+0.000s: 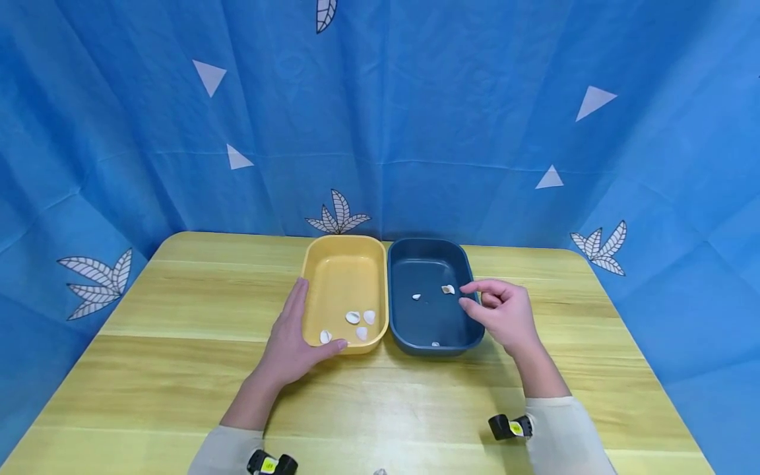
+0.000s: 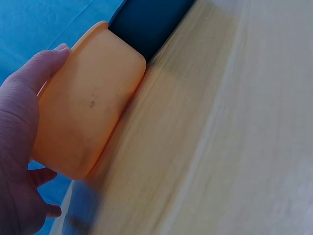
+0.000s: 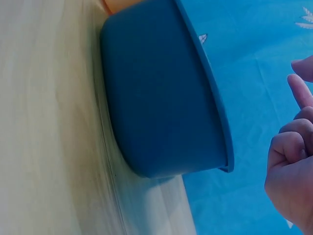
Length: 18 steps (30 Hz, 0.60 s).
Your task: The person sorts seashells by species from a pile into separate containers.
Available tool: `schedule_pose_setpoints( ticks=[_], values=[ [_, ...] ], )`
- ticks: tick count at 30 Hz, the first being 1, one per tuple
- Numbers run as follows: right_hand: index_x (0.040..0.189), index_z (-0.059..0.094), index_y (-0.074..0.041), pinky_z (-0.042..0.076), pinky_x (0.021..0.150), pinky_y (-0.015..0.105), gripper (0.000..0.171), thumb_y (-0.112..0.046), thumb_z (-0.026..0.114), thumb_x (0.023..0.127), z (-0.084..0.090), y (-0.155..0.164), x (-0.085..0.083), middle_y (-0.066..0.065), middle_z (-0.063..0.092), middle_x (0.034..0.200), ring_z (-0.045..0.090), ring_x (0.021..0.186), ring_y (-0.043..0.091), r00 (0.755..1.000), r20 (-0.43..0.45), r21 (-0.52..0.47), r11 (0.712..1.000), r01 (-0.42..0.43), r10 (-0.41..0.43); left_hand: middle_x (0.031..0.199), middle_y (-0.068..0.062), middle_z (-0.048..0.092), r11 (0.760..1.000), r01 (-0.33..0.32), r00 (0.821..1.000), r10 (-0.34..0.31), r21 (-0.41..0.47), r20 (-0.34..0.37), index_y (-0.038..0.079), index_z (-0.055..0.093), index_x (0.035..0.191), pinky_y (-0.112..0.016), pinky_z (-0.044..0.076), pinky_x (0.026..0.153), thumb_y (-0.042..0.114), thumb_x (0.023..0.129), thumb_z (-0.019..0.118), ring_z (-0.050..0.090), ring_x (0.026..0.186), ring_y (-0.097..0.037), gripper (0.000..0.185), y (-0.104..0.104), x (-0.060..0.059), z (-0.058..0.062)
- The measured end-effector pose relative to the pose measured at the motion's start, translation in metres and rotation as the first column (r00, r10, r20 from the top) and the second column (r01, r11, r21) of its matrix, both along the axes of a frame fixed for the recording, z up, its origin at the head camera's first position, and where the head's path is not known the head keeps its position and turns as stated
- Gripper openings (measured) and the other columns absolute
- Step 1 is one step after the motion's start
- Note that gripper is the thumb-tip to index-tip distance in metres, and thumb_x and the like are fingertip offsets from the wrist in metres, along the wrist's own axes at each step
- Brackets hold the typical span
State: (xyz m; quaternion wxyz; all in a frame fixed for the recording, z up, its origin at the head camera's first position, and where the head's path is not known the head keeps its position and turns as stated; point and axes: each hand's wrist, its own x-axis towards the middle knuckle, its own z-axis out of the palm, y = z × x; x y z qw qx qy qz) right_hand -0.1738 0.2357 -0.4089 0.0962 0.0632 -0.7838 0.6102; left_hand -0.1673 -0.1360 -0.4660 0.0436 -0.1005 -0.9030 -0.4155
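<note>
My left hand holds the near left corner of a yellow plastic bin, its thumb at the front rim and its fingers along the left side. In the left wrist view the thumb lies over the rim of that bin. Several white seashells lie in its near part. Over the right rim of a dark blue bin, my right hand has thumb and index finger apart, the other fingers curled. Nothing shows between its fingertips. A shell is just left of them, and a smaller shell lies farther left.
Both bins stand side by side on a wooden table, close to the blue curtain behind. A small pale piece shows at the bottom edge of the head view. Another small white piece lies at the blue bin's near end.
</note>
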Motion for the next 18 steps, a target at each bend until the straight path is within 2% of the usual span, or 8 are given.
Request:
schedule_pose_setpoints(
  ticks=[7,11,18],
  values=[
    [0.095,0.075,0.001,0.019,0.039,0.032,0.016,0.007,0.079,0.081,0.001,-0.012,0.02,0.001,0.021,0.056,0.02,0.045,0.02,0.997,-0.062,-0.016,0.998,-0.055,0.054,0.166,0.003,0.002,1.0,0.001,1.0,-0.001,-0.006,0.004,0.019,0.006,0.162,-0.063,0.019,0.113,0.056,0.071,0.086,0.012,0.149,-0.032,0.127,-0.001,0.0,0.0],
    [0.093,0.075,0.0,0.022,0.039,0.033,0.019,0.012,0.077,0.079,-0.004,-0.019,0.033,0.0,0.021,0.056,0.019,0.045,0.02,0.986,-0.116,-0.021,0.992,-0.126,0.123,0.166,0.003,0.002,1.0,0.001,1.0,-0.001,-0.008,0.007,0.019,0.006,0.162,-0.063,0.019,0.112,0.055,0.071,0.086,0.012,0.149,-0.032,0.126,-0.001,0.001,0.001],
    [0.091,0.074,-0.001,0.019,0.039,0.031,0.023,0.017,0.076,0.076,-0.015,-0.026,0.053,0.002,0.019,0.057,0.017,0.047,0.018,0.97,-0.16,-0.067,0.978,-0.196,0.184,0.166,0.004,0.002,1.0,-0.004,1.0,0.004,-0.01,0.005,0.019,0.007,0.162,-0.064,0.02,0.112,0.055,0.071,0.086,0.013,0.149,-0.033,0.126,-0.001,0.001,0.0]
  ],
)
